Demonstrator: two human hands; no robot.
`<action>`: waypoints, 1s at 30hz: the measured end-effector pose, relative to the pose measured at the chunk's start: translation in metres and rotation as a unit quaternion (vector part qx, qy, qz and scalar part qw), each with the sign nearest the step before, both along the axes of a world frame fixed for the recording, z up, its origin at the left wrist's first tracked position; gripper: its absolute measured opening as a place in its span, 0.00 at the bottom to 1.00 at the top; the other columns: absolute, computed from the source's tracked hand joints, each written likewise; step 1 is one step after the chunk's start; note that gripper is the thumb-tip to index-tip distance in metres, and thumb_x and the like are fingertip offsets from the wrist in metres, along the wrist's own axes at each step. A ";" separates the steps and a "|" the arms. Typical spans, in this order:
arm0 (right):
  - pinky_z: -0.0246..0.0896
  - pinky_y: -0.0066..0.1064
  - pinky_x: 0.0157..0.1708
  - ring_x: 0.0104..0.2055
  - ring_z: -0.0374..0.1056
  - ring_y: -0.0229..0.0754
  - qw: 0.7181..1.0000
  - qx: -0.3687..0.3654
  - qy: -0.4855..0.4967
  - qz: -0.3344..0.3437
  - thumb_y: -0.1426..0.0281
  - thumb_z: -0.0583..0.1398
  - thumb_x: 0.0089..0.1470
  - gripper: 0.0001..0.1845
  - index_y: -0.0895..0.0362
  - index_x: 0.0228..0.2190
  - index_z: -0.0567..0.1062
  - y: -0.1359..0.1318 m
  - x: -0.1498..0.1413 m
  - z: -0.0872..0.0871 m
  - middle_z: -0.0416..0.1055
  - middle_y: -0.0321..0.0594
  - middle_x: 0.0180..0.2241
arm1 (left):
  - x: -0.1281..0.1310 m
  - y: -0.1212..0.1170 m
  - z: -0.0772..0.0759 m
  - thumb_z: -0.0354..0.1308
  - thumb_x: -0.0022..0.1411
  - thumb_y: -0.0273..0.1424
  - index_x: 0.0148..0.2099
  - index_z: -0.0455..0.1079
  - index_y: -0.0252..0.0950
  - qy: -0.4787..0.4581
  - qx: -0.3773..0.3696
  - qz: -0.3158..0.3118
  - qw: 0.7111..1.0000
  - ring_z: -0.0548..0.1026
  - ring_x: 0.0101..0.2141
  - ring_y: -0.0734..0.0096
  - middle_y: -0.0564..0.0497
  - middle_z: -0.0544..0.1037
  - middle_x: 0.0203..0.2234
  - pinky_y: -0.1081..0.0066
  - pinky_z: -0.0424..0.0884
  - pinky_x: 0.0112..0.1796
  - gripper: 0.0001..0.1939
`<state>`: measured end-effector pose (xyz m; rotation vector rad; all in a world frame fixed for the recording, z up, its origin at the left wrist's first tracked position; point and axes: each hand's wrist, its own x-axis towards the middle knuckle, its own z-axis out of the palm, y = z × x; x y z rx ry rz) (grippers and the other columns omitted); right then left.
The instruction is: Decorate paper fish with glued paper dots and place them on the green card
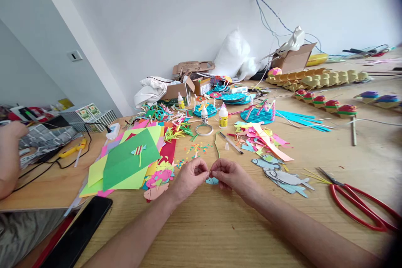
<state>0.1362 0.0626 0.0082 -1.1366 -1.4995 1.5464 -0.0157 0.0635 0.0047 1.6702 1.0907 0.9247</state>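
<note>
Both forearms reach in over the bench, converging. Left hand and right hand: fingertips nearly meeting, each in a narrow pinch; cannot tell what, if anything, is between them. Small blue paper fish lies beneath the fingertips, partly hidden by the right hand. Judged step: fine fingertip work at the fish, calling for a light, steady grip. Beyond: pen, then yellow-labelled glue bottle, upright.

- Bright, even light on the smooth white wall; source out of view
- Soft, faint shadows on the tan wooden table
- Wide-angle stretching toward edges
- Dark, blurred right corners
</note>
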 end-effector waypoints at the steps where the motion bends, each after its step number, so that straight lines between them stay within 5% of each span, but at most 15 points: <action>1: 0.43 0.20 0.12 0.14 0.56 0.26 1.000 0.006 -0.001 -0.001 0.68 0.56 0.41 0.06 0.59 0.23 0.64 0.000 0.000 -0.001 0.61 0.27 0.16 | 0.000 0.000 -0.001 0.53 0.49 0.27 0.28 0.62 0.33 -0.020 -0.012 -0.005 1.000 0.65 0.24 0.79 0.56 0.66 0.21 0.78 0.62 0.27 0.03; 7: 0.44 0.21 0.12 0.14 0.56 0.27 0.999 0.043 -0.008 -0.023 0.68 0.57 0.40 0.07 0.58 0.22 0.64 -0.002 0.000 -0.001 0.61 0.28 0.17 | -0.001 -0.005 0.006 0.56 0.48 0.29 0.32 0.67 0.32 -0.083 -0.066 -0.001 0.994 0.67 0.26 0.77 0.53 0.70 0.23 0.76 0.63 0.28 0.07; 30: 0.43 0.20 0.12 0.14 0.53 0.25 0.997 0.030 0.071 0.030 0.67 0.60 0.40 0.08 0.59 0.23 0.67 -0.011 0.004 0.006 0.61 0.27 0.17 | 0.000 -0.013 0.017 0.59 0.46 0.29 0.26 0.63 0.31 -0.116 -0.067 -0.032 0.990 0.64 0.22 0.80 0.56 0.67 0.19 0.77 0.61 0.26 0.08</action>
